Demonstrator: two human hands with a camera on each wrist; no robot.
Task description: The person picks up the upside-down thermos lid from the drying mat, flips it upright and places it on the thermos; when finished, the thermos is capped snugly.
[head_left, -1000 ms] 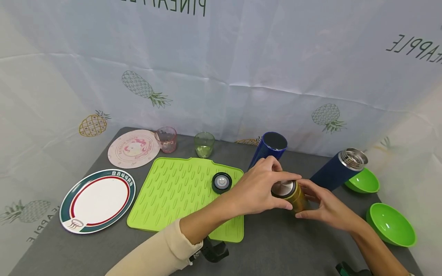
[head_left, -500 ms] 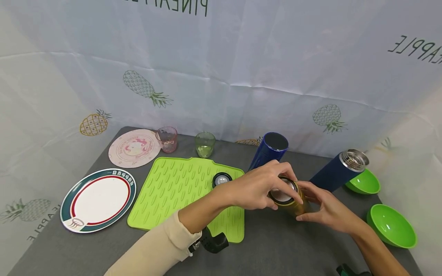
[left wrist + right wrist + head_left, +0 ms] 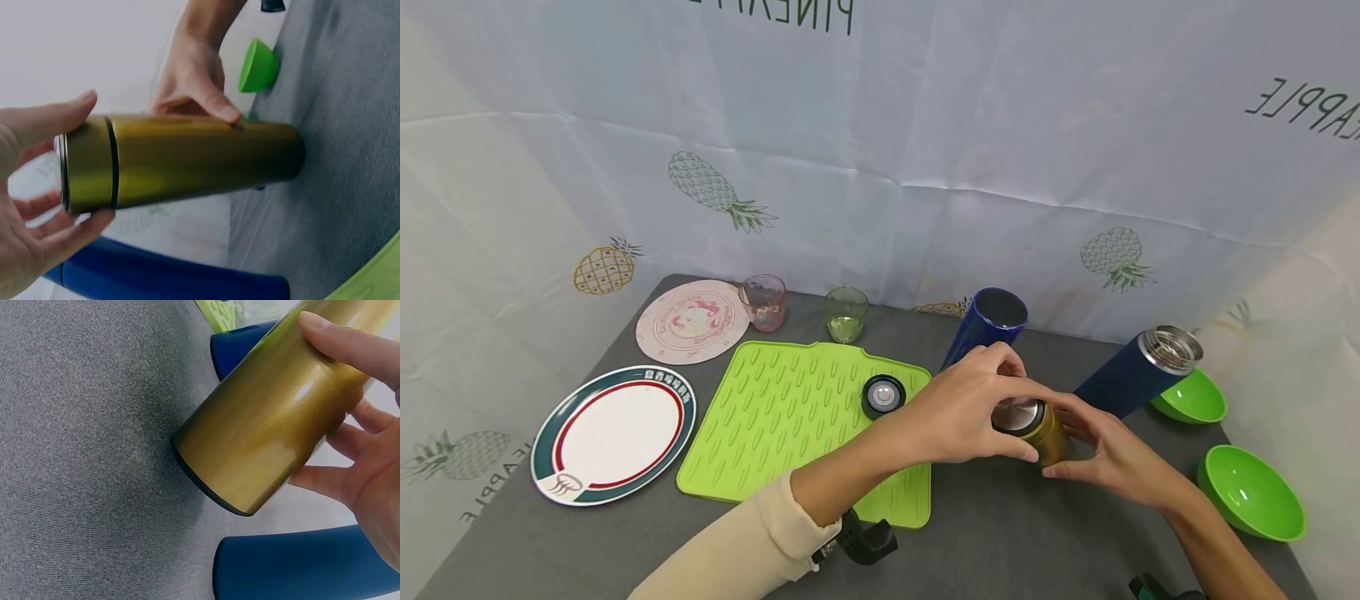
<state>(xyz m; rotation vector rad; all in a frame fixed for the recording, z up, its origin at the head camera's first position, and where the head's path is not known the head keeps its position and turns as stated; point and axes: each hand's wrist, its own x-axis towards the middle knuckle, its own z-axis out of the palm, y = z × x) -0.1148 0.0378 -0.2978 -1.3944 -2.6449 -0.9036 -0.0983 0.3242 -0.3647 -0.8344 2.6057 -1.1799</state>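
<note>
A gold thermos [image 3: 200,159] with a silver-topped lid [image 3: 1017,415] stands at the right of the table. My left hand [image 3: 964,406] grips the lid, thumb on the near side and fingers round the far side. Lower down, my right hand [image 3: 1108,454] holds the thermos body; in the right wrist view its thumb lies along the gold side and the fingers wrap behind. A dark seam separates lid and body in the left wrist view. The base [image 3: 212,481] sits close over the grey table.
A blue thermos [image 3: 985,325] stands just behind the left hand, and an uncapped navy thermos [image 3: 1123,375] right of it. Two green bowls [image 3: 1251,492] are far right. A round black stopper [image 3: 883,397] lies on the green mat [image 3: 790,417]. A plate [image 3: 613,437] and two glasses [image 3: 845,315] stand left.
My left hand turned over the lid, its fingers crossing the top half a second ago and now back round the far side. The right hand has stayed on the thermos body.
</note>
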